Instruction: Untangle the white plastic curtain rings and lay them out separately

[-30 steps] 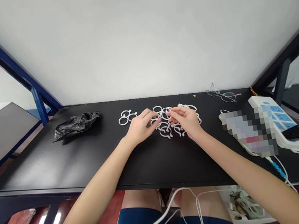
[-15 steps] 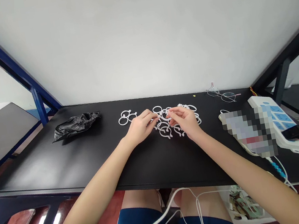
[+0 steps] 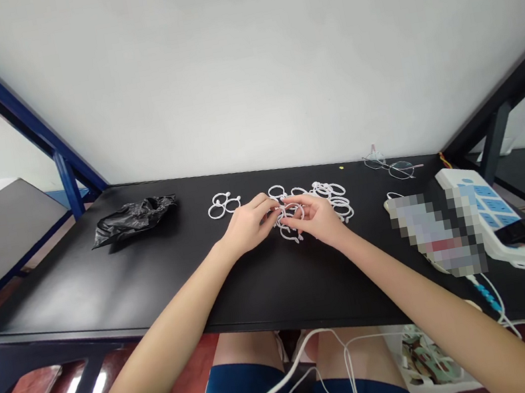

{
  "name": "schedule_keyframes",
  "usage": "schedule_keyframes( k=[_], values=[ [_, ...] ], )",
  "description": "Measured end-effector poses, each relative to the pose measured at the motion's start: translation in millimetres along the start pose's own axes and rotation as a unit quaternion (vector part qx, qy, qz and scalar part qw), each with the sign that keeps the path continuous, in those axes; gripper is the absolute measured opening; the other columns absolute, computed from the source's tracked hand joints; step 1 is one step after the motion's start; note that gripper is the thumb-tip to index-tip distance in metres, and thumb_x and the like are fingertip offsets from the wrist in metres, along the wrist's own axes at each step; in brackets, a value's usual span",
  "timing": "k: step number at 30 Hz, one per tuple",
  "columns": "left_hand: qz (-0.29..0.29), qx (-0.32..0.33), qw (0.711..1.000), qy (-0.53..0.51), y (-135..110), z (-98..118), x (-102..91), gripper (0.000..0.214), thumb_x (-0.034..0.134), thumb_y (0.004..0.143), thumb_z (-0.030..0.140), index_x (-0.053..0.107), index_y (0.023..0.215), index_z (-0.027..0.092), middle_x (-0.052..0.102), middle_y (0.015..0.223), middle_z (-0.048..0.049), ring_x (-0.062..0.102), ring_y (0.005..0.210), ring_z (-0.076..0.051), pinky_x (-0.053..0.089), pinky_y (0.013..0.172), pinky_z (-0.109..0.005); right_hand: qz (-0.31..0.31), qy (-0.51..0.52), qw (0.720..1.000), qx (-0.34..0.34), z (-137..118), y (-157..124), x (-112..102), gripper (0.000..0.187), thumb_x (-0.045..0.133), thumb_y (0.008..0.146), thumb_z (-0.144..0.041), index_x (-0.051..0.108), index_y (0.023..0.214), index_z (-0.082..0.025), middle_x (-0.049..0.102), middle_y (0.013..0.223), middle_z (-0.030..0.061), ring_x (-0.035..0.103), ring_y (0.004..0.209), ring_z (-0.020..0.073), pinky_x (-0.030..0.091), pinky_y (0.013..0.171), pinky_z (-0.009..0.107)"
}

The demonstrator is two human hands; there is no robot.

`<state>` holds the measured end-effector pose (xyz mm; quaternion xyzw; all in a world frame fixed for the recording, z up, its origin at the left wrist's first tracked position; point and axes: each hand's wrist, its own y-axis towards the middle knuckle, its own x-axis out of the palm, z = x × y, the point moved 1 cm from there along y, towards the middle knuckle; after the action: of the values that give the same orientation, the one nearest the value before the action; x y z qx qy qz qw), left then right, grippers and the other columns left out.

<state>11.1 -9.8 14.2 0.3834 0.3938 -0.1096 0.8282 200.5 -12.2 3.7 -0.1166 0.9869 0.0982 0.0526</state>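
Observation:
In the middle of the black table, my left hand (image 3: 253, 223) pinches the edge of a white plastic curtain ring (image 3: 302, 210) between thumb and fingertips. My right hand (image 3: 319, 217) grips the same ring from the other side, thumb and fingers bent around it. Small knobs stick out from these rings. Below and behind my fingers lie several more white rings (image 3: 292, 235), partly covered by my hands. Another loose pile of rings (image 3: 339, 202) sits just right of my right hand. Three rings (image 3: 217, 212) lie together left of my left hand.
A crumpled black plastic bag (image 3: 135, 220) lies at the left. To the right are eyeglasses (image 3: 400, 170), a blurred-out phone (image 3: 435, 237) with a cable, and a white power strip (image 3: 493, 210). White cables (image 3: 312, 335) hang over my lap below the table edge (image 3: 286, 328).
My right hand has turned and lowered slightly, its fingers now wrapped further around the ring. The held ring has come lower and nearer to me. My left hand has hardly moved.

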Motion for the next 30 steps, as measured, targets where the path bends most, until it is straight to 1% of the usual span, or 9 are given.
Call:
schedule_keyframes(
  k=[5, 9, 12, 16, 20, 24, 26, 28, 30],
  values=[
    [0.001, 0.011, 1.0, -0.002, -0.3, 0.4, 1.9, 0.023, 0.044, 0.098, 0.031, 0.063, 0.103, 0.018, 0.062, 0.096, -0.0058, 0.056, 0.066, -0.008, 0.046, 0.063, -0.02, -0.005, -0.071, 0.997, -0.033, -1.1, -1.7, 1.2, 0.035, 0.075, 0.072, -0.034, 0.069, 0.104, -0.021, 0.068, 0.094, 0.0042, 0.059, 0.061, 0.0121, 0.05, 0.051, 0.027],
    [0.012, 0.023, 1.0, -0.006, -1.5, -0.4, 5.2, 0.021, 0.046, 0.098, 0.03, 0.062, 0.102, 0.018, 0.062, 0.093, -0.005, 0.055, 0.064, -0.008, 0.045, 0.06, -0.019, -0.009, -0.157, 0.983, -0.094, -5.4, -2.8, 1.9, 0.023, 0.067, 0.078, -0.028, 0.07, 0.1, -0.022, 0.066, 0.084, 0.0029, 0.059, 0.062, 0.0131, 0.047, 0.052, 0.027],
    [0.017, 0.036, 0.999, -0.008, -2.0, -0.2, 6.2, 0.02, 0.047, 0.097, 0.03, 0.062, 0.101, 0.018, 0.062, 0.092, -0.0045, 0.056, 0.065, -0.008, 0.046, 0.06, -0.019, 0.001, -0.201, 0.97, -0.138, -7.9, -3.5, 2.0, 0.016, 0.064, 0.08, -0.023, 0.07, 0.095, -0.021, 0.062, 0.076, 0.001, 0.056, 0.06, 0.0122, 0.047, 0.055, 0.027],
    [0.022, 0.046, 0.999, -0.003, -1.5, 1.5, 5.0, 0.019, 0.048, 0.097, 0.028, 0.063, 0.101, 0.018, 0.063, 0.093, -0.0047, 0.057, 0.066, -0.008, 0.046, 0.06, -0.019, 0.027, -0.234, 0.959, -0.16, -8.6, -4.2, 1.9, 0.008, 0.061, 0.082, -0.021, 0.067, 0.087, -0.02, 0.061, 0.073, 0.0008, 0.055, 0.058, 0.0122, 0.047, 0.054, 0.027],
    [0.032, 0.043, 0.999, -0.001, -0.8, 4.4, 3.0, 0.018, 0.049, 0.097, 0.028, 0.063, 0.101, 0.018, 0.063, 0.092, -0.0039, 0.055, 0.063, -0.007, 0.045, 0.057, -0.018, 0.034, -0.23, 0.956, -0.179, -8.0, -4.9, 1.9, 0.008, 0.059, 0.085, -0.022, 0.066, 0.087, -0.02, 0.063, 0.08, 0.0029, 0.059, 0.064, 0.0136, 0.048, 0.053, 0.026],
    [0.031, 0.042, 0.999, 0.003, -0.4, 7.4, 1.7, 0.018, 0.049, 0.096, 0.028, 0.063, 0.099, 0.017, 0.062, 0.09, -0.0037, 0.054, 0.061, -0.007, 0.043, 0.054, -0.018, 0.058, -0.254, 0.939, -0.224, -10.4, -5.3, 1.1, 0.011, 0.057, 0.088, -0.024, 0.068, 0.085, -0.021, 0.063, 0.078, 0.003, 0.058, 0.069, 0.0154, 0.05, 0.06, 0.029],
    [0.026, 0.042, 0.999, 0.002, -0.2, 8.4, 1.8, 0.019, 0.05, 0.095, 0.03, 0.063, 0.099, 0.017, 0.062, 0.088, -0.0036, 0.054, 0.061, -0.007, 0.043, 0.054, -0.018, 0.08, -0.264, 0.928, -0.249, -12.6, -5.8, 0.6, 0.012, 0.058, 0.089, -0.024, 0.069, 0.084, -0.022, 0.063, 0.081, 0.0037, 0.058, 0.072, 0.0163, 0.051, 0.065, 0.031],
    [0.025, 0.047, 0.999, -0.001, 0.1, 8.9, 2.4, 0.02, 0.052, 0.094, 0.033, 0.063, 0.1, 0.017, 0.062, 0.089, -0.0045, 0.056, 0.065, -0.009, 0.046, 0.056, -0.02, 0.111, -0.271, 0.916, -0.275, -15.1, -6.7, 0.2, 0.012, 0.06, 0.088, -0.025, 0.071, 0.086, -0.022, 0.06, 0.083, 0.0047, 0.059, 0.077, 0.0177, 0.051, 0.069, 0.034],
    [0.033, 0.055, 0.998, -0.003, 0.5, 9.0, 3.3, 0.024, 0.056, 0.092, 0.037, 0.062, 0.103, 0.017, 0.063, 0.093, -0.0066, 0.06, 0.077, -0.013, 0.05, 0.064, -0.023, 0.148, -0.276, 0.905, -0.289, -17.1, -8.0, 0.1, 0.012, 0.061, 0.087, -0.027, 0.072, 0.089, -0.023, 0.056, 0.085, 0.0051, 0.058, 0.08, 0.0184, 0.051, 0.07, 0.035]
  ],
)
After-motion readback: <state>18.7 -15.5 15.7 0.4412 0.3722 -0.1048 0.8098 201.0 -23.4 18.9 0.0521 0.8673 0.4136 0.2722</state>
